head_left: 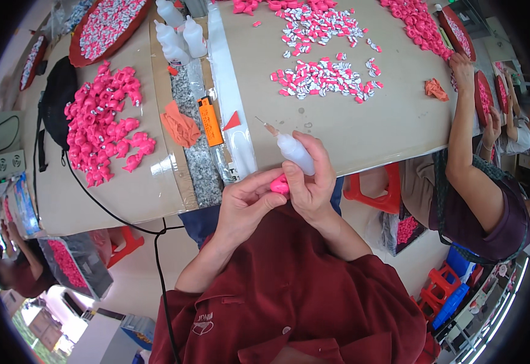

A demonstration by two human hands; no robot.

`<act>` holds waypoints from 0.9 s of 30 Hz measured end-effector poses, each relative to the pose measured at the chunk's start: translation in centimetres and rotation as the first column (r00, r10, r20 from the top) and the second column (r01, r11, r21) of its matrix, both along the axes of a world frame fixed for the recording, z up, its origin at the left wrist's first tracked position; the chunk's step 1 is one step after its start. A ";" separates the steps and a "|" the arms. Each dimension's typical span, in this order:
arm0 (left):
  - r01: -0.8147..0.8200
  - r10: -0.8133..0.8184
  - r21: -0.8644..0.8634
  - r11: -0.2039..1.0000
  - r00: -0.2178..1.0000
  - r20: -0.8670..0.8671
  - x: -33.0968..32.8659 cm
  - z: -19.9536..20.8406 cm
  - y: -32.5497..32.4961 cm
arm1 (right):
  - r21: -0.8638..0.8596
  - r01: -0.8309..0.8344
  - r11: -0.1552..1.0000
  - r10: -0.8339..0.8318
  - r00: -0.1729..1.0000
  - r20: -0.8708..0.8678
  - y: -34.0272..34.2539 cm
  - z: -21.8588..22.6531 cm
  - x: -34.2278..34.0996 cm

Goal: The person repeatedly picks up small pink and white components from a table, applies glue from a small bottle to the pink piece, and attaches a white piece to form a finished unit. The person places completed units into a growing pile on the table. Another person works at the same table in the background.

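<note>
In front of my chest, my left hand (248, 200) is closed with its fingertips around a small bright pink plastic piece (280, 184). My right hand (313, 193) grips a white squeeze bottle (295, 154) with a thin needle tip, tilted so the needle points up and left, away from the pink piece. The right fingers come right up against the piece. Straight beyond the hands lie loose small pink-and-white parts (325, 79) in two patches. A heap of pink figures (98, 124) rests on the table to the left.
An orange box cutter-like item (210, 121), a crumpled orange cloth (180, 124) and several white squeeze bottles (195, 37) stand or lie left of centre. A red tray (86, 56) of small parts sits far left. A black cable (160, 267) hangs beside me. Another person's arm (462, 121) reaches in at right.
</note>
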State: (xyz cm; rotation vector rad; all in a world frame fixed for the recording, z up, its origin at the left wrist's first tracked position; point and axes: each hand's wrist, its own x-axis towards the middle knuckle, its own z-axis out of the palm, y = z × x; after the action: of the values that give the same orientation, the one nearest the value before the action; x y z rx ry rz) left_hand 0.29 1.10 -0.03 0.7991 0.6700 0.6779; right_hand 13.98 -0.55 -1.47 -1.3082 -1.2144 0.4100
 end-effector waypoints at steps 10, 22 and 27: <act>-0.144 0.144 0.047 0.988 0.989 0.018 -0.8 -0.8 1.4 | -0.104 -0.090 0.991 0.092 0.995 0.022 -3.4 3.8 3.6; -0.211 0.213 0.064 0.975 0.977 -0.023 -0.7 -0.8 1.5 | -0.171 -0.126 0.977 0.152 0.978 0.144 -3.8 4.2 3.8; -0.203 0.208 0.080 0.976 0.977 -0.054 -0.7 -0.4 1.5 | -0.185 -0.131 0.974 0.157 0.979 0.133 -3.8 4.1 3.7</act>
State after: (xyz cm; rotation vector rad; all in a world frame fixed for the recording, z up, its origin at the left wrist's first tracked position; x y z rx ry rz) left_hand -0.41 2.61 -0.40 0.8290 0.7950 0.8728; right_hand 17.70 -4.32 2.61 -1.4249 -1.4286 0.5431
